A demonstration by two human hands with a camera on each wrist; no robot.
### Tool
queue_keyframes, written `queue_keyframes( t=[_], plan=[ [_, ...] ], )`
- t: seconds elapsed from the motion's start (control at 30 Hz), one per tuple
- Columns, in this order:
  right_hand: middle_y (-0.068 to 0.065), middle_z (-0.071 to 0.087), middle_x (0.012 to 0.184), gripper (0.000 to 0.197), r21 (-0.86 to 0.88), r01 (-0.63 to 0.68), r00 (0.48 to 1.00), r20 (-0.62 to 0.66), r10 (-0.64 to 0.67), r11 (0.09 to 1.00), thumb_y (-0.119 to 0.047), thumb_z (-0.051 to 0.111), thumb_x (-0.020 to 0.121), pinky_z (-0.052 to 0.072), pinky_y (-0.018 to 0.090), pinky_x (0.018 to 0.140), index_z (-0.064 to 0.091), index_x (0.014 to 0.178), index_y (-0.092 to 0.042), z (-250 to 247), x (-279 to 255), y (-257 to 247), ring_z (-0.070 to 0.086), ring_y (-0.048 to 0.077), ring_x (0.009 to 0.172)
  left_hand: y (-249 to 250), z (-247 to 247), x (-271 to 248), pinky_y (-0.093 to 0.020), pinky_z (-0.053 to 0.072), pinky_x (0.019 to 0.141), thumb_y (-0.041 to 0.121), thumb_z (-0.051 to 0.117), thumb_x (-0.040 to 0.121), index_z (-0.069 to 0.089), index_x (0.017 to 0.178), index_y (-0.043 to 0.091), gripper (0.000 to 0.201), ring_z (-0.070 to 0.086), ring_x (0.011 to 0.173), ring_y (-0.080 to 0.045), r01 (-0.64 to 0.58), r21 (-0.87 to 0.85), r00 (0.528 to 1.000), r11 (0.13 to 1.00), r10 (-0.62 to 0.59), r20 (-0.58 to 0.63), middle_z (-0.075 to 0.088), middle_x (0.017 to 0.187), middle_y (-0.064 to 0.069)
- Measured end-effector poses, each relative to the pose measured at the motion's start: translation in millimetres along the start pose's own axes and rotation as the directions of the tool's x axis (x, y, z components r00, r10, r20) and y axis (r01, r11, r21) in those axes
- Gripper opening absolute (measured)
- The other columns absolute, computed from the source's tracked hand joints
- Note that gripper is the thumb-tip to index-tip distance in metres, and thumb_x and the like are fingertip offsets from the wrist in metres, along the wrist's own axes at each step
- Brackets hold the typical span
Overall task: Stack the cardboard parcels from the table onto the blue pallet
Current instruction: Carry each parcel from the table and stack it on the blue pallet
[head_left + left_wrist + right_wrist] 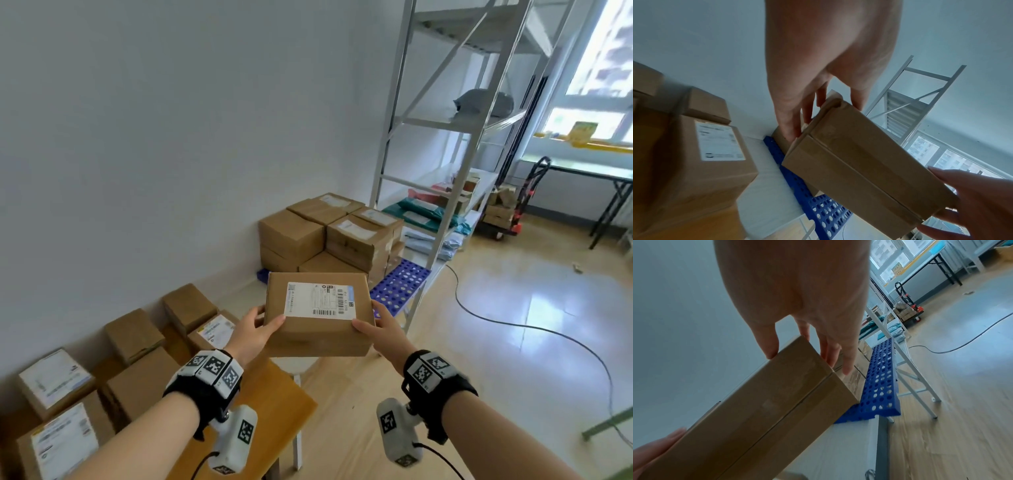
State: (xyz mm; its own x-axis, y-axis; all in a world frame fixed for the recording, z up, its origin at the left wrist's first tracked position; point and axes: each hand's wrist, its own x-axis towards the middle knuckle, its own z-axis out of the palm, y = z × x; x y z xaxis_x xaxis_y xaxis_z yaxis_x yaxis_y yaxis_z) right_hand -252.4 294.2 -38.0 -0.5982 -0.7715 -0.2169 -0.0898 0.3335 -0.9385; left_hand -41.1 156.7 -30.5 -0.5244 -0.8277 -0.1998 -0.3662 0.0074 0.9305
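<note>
At lower left of the head view, more parcels [133, 346] crowd the desk [274, 407] against the wall. At centre frame a person carries one parcel [318, 313], label up, clear of the desk and level. The left hand [251, 330] grips its left end, thumb on top and fingers [789, 123] curled under the end flap, as the left wrist view shows. The right hand [380, 327] grips the opposite end the same way, thumb on the top edge, fingers [830, 352] down the side. The parcel's long axis runs across the frame, from hand to hand, so neither hand leads.

The pallet [400, 284] lies ahead and lower, above and right of the parcel in the head view. A stack [329, 233] of parcels fills its left and far part. The bare perforated strip at its right looks like the only open floor-level room. By the look of it the parcel must travel forward and down, either onto that strip or on top of the stack.

Right of the strip the rack [428, 192] crowds in: one white leg stands just beside the pallet's right edge. That side seems the tight one; the right hand would pass nearest the rack. A cable [513, 322] loops across the floor at right of frame, well apart from the pallet.
</note>
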Motion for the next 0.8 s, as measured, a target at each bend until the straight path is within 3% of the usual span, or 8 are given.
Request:
queue_keyframes(
  t=[0.07,0.13,0.33,0.43,0.5,0.6,0.73,0.8],
  plan=[
    [0.006,0.056,0.124,0.068,-0.006,-0.004,1.0,0.0,0.004,1.0,-0.03,0.065,0.086,0.049,0.038,0.093,0.03,0.144,-0.026,-14,25,-4,0.056,0.023,0.109,11,13,26,-0.042,0.047,0.098,0.037,0.059,0.089,0.034,0.141,0.015,0.062,0.051,0.119,-0.025,-0.007,-0.02,1.0,1.0,0.007,0.01,0.05,0.135,-0.009],
    [0.006,0.055,0.124,0.068,0.002,-0.007,1.0,-0.004,0.007,1.0,-0.029,0.066,0.086,0.048,0.043,0.097,0.03,0.144,-0.028,-26,49,-9,0.056,0.023,0.11,20,24,50,-0.039,0.048,0.095,0.036,0.06,0.089,0.035,0.14,0.015,0.061,0.052,0.116,-0.025,-0.007,-0.039,1.0,0.999,0.008,0.005,0.051,0.133,-0.009],
    [0.008,0.056,0.118,0.067,0.064,-0.022,1.0,0.006,0.021,0.998,-0.023,0.065,0.088,0.052,0.038,0.088,0.028,0.144,-0.024,-55,106,-15,0.059,0.024,0.104,37,55,107,-0.04,0.051,0.088,0.037,0.062,0.087,0.041,0.12,0.019,0.043,0.055,0.107,-0.024,0.014,-0.108,0.999,0.994,-0.018,-0.037,0.053,0.125,-0.008],
    [0.009,0.054,0.122,0.069,0.083,-0.027,0.999,0.025,0.025,0.996,-0.023,0.066,0.087,0.052,0.041,0.092,0.028,0.144,-0.024,-68,134,-18,0.058,0.025,0.106,46,66,130,-0.041,0.051,0.087,0.036,0.063,0.086,0.04,0.125,0.018,0.048,0.054,0.108,-0.024,0.025,-0.132,0.998,0.991,-0.032,-0.054,0.051,0.127,-0.008],
    [0.009,0.054,0.122,0.07,0.076,-0.017,0.999,0.039,0.014,0.997,-0.024,0.066,0.086,0.053,0.041,0.09,0.028,0.145,-0.024,-76,156,-20,0.059,0.025,0.106,54,74,145,-0.035,0.052,0.078,0.034,0.062,0.088,0.038,0.131,0.016,0.053,0.054,0.103,-0.021,0.037,-0.162,0.996,0.986,-0.049,-0.072,0.05,0.127,-0.008],
    [0.009,0.053,0.123,0.068,0.063,0.013,0.997,0.072,-0.017,0.998,-0.023,0.066,0.087,0.054,0.031,0.08,0.029,0.144,-0.022,-86,187,-26,0.058,0.023,0.106,63,86,164,-0.026,0.049,0.062,0.033,0.061,0.089,0.038,0.136,0.015,0.055,0.055,0.093,-0.015,0.066,-0.203,0.991,0.977,-0.088,-0.103,0.052,0.121,-0.004],
    [0.007,0.052,0.127,0.07,0.016,0.058,0.989,0.135,-0.059,0.998,-0.024,0.065,0.087,0.049,0.037,0.095,0.028,0.145,-0.021,-100,231,-35,0.055,0.022,0.112,75,103,189,-0.026,0.049,0.064,0.036,0.059,0.089,0.041,0.135,0.016,0.053,0.055,0.096,-0.018,0.079,-0.23,0.976,0.97,-0.122,-0.181,0.053,0.119,-0.003],
    [0.007,0.053,0.127,0.07,0.027,0.07,0.981,0.181,-0.073,0.997,-0.022,0.066,0.087,0.051,0.036,0.093,0.027,0.146,-0.019,-108,255,-39,0.056,0.022,0.112,82,113,199,-0.029,0.049,0.066,0.036,0.059,0.089,0.04,0.131,0.017,0.049,0.054,0.096,-0.018,0.084,-0.258,0.96,0.962,-0.148,-0.236,0.052,0.12,-0.004]
  ],
)
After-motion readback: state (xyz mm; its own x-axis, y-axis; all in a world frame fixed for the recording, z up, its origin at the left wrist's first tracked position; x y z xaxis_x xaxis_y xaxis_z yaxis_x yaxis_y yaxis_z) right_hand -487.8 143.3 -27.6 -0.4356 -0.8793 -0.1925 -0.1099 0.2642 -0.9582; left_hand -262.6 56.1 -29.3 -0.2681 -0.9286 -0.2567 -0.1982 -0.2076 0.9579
